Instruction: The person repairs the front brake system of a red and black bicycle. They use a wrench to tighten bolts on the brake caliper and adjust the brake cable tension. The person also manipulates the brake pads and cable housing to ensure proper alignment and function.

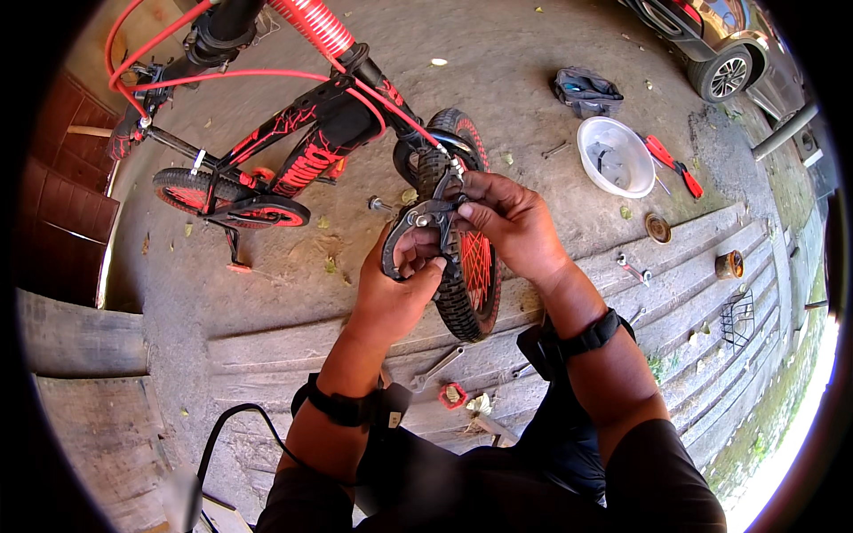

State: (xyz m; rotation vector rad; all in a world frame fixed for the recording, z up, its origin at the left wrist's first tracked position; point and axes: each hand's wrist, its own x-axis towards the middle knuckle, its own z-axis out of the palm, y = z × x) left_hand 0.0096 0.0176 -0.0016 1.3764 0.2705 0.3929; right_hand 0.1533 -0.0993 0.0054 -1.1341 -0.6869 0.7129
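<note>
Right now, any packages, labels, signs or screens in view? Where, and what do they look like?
No packages, signs or screens.
Bike frame, upper left on the concrete: black tubes with red lettering decals.
Small can, right, on the stepped concrete: round, orange-brown label band, too small to make out.
Both hands hold an unlabelled black brake caliper.

Bright daylight, glare at lower-right rim, fisheye bend + black vignette at edges, centre sharp
</note>
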